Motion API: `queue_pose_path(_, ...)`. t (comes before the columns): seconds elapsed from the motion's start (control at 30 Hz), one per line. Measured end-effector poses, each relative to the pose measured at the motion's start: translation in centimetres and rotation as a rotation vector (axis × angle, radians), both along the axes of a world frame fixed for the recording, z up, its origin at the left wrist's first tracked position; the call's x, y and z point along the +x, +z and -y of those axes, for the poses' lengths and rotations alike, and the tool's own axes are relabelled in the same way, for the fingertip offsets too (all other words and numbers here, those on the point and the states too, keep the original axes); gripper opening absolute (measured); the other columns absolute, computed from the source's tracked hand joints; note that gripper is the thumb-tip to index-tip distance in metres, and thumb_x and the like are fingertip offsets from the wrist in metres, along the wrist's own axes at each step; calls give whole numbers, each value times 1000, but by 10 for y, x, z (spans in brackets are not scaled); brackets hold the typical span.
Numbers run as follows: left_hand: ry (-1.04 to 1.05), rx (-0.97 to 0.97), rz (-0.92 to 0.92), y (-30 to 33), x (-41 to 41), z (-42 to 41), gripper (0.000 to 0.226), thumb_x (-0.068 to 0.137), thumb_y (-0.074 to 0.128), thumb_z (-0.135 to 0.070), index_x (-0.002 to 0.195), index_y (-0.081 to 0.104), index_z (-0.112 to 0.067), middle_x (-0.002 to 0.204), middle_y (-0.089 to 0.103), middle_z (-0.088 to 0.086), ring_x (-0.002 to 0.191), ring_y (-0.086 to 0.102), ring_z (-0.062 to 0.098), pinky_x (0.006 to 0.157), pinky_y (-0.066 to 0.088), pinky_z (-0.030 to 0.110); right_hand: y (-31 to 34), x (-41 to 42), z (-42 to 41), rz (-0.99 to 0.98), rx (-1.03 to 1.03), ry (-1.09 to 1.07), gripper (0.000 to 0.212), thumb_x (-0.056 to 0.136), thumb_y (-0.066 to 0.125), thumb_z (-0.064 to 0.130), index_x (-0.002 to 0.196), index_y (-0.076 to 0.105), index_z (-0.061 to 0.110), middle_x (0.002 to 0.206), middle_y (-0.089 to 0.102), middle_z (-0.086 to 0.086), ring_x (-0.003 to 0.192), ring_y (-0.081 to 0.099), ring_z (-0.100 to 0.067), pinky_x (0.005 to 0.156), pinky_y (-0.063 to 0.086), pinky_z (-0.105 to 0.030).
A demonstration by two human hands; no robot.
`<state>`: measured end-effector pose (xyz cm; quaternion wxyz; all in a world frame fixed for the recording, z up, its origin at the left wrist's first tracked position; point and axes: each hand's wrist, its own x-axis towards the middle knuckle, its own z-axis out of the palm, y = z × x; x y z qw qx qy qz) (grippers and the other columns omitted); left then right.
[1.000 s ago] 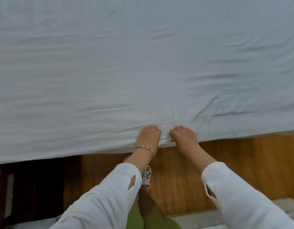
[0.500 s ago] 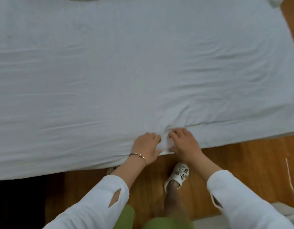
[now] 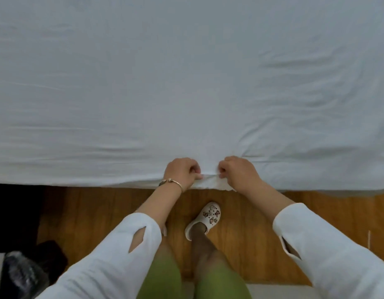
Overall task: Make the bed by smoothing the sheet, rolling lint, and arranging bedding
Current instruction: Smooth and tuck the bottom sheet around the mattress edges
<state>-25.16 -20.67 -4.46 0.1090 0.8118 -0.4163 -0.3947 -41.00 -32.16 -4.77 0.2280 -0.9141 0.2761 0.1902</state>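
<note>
Left hand (image 3: pixel 182 172) and right hand (image 3: pixel 237 172) pinch the near hem of the white sheet (image 3: pixel 186 83) (spread flat, long axis left-right)

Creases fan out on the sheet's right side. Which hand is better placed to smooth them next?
Right, probably. The right hand grips the sheet edge directly below those creases, which run up and away from it. The left hand also grips the edge, but beside flatter fabric, and would have to cross over.

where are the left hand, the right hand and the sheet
left hand (image 3: pixel 182 172): head view, back of the hand.
right hand (image 3: pixel 238 172): head view, back of the hand.
sheet (image 3: pixel 186 83): head view, smooth middle area.
</note>
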Motion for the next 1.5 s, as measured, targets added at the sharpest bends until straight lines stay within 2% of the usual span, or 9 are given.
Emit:
queue_pose_path(0.23,-167,131,89,0,-9,23,10,81,68,-29,76,59,-28,89,65,-9,86,60,16,69,43,25,4,-11,20,-62,40,231,5,90,59,15,93,55,14,97,55,-3,94,53,-24,70,39,-32)
queue_pose_path(0.3,-246,86,85,0,-11,25,9,83,64,-34,81,55,-30,90,59,-12,90,58,14,68,40,26,6,-29,27,-28,-4,271,23,83,69,21,102,57,14,106,56,-5,98,52,-26,76,39,-34)
queue_pose_path(0.47,-415,-103,-18,2,-47,46,41,83,61,-46,120,49,-33,115,50,-10,110,46,13,83,40,28,21,-91,70,-208,-126,183,62,78,74,33,131,43,28,135,41,1,122,39,-22,97,39,-33)
queue_pose_path(0.6,-479,-184,9,2,-102,81,62,82,65,-45,137,40,-27,132,42,-4,118,39,19,97,35,32,27,-127,100,-214,-150,134,62,75,77,26,130,49,26,130,48,-1,117,45,-23,90,44,-34)
queue_pose_path(0.8,-151,-87,1,-12,-175,113,39,82,68,-35,119,58,-24,123,51,-5,116,43,17,99,28,27,5,-142,124,41,-76,122,36,61,86,10,93,72,19,90,66,2,81,63,-24,51,44,-28)
queue_pose_path(0.9,54,-42,-6,-10,-192,124,19,84,67,-37,98,67,-24,106,59,-6,107,48,14,94,29,26,4,-134,146,56,17,217,10,79,74,19,89,74,20,90,68,2,87,62,-22,57,42,-29)
queue_pose_path(1.1,545,5,-204,10,-219,122,10,73,78,-26,73,69,-26,75,63,-12,76,57,9,72,44,21,18,-128,165,-90,140,388,10,86,64,19,91,72,23,95,70,3,92,62,-20,75,46,-30)
queue_pose_path(1.37,365,179,-53,15,-233,142,3,89,63,-26,88,61,-24,99,62,-5,90,58,16,77,49,30,20,-160,187,-158,148,616,21,89,61,18,110,64,20,117,57,0,114,51,-20,82,44,-32)
queue_pose_path(1.5,337,55,20,13,-257,147,11,88,58,-31,97,56,-24,102,55,-5,99,49,16,80,41,26,30,-206,222,-102,62,572,44,79,75,25,121,62,18,123,56,-4,114,51,-26,91,41,-33)
